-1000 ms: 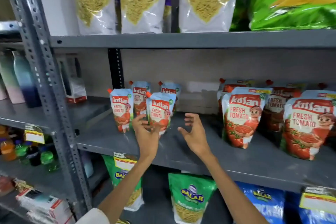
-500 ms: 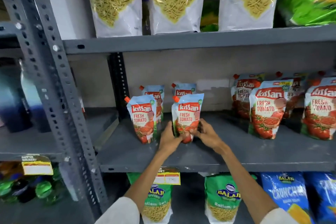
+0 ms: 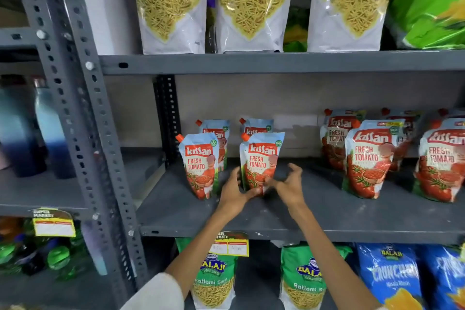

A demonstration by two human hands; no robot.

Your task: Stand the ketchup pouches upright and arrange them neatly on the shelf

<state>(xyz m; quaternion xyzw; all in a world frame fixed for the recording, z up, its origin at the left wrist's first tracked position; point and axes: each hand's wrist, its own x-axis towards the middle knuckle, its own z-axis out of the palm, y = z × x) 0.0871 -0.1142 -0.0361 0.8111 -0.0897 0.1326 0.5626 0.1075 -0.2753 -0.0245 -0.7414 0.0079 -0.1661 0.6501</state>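
Ketchup pouches stand on the grey middle shelf, and I take the front small pouch between the two hands as the landmark. It stands upright near the front of the shelf, with its orange spout at the top left corner. To its left, a little apart, a second small pouch stands upright as well. Behind each of these two, one more small pouch shows only its top part. Well to the right of the landmark, the larger pouches stand in a group, some partly hidden behind others.

The left hand touches the lower left edge of the landmark pouch, with the fingers curved around its base. The right hand is just to the right of it with fingers spread; its fingertips are blurred near the lower right corner, so I cannot tell whether they press on it.
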